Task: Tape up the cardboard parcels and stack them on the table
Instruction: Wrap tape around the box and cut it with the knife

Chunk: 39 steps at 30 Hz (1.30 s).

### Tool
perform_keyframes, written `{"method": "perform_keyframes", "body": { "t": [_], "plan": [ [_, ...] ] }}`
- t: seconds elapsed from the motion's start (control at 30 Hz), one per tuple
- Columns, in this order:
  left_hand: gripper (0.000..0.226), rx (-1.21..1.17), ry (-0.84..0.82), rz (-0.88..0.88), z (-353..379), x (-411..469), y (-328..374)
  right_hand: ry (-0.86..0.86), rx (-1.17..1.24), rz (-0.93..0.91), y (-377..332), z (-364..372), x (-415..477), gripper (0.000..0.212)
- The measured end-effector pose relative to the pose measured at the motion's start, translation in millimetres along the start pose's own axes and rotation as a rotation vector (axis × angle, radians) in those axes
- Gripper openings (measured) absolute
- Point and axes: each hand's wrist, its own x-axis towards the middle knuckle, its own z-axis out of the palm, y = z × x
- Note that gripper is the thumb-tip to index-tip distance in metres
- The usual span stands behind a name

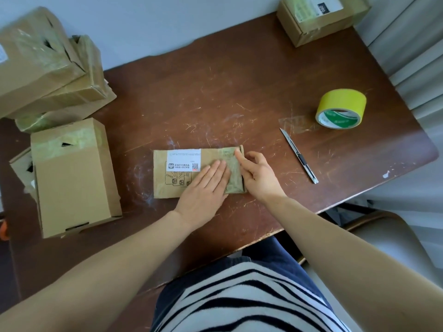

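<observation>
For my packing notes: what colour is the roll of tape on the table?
The roll of tape is yellow outside, its core printed green and white; head view.

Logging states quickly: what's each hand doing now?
Left hand: open, flat on the small parcel.
Right hand: open, forefinger pressing the parcel's taped end, holding nothing.

The white label (183,156) on the flat parcel (164,186) carries a QR code (195,166) and illegibly small Chinese print.

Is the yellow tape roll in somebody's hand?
No, the yellow tape roll lies on the table, while the left hand and right hand rest on the flat parcel.
</observation>
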Motion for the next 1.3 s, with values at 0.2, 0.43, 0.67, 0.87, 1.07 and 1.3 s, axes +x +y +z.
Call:
{"method": "perform_keyframes", "body": {
  "t": [0.2,0.43,0.67,0.87,1.07,1.3],
  "plan": [
    [0.05,-0.12,0.042,-0.001,-1.3,15.9,16.2,0.01,-0.014,0.009,-1.1,-0.4,0.8,0.044],
    [0.048,-0.079,0.059,0.055,-1.5,-3.4,-9.8,0.026,-0.022,-0.033,-3.2,0.0,-0.9,0.043],
    [0.039,-0.242,0.13,0.049,-7.5,4.0,12.2,0.002,-0.031,-0.013,-2.3,-0.6,0.1,0.045],
    [0.038,-0.174,0.114,0.077,-4.1,-7.6,0.0,0.009,-0.038,-0.029,-3.6,-0.1,-0.7,0.043],
    [0.042,-0.166,0.104,-0.022,2.2,1.1,15.3,-0.007,-0.04,-0.007,-3.9,0.8,-0.7,0.043],
    [0.044,-0.276,0.01,-0.094,-10.2,9.1,20.9,-0.083,-0.012,0.089,-17.8,-28.8,8.6,0.039]
  ]
}}
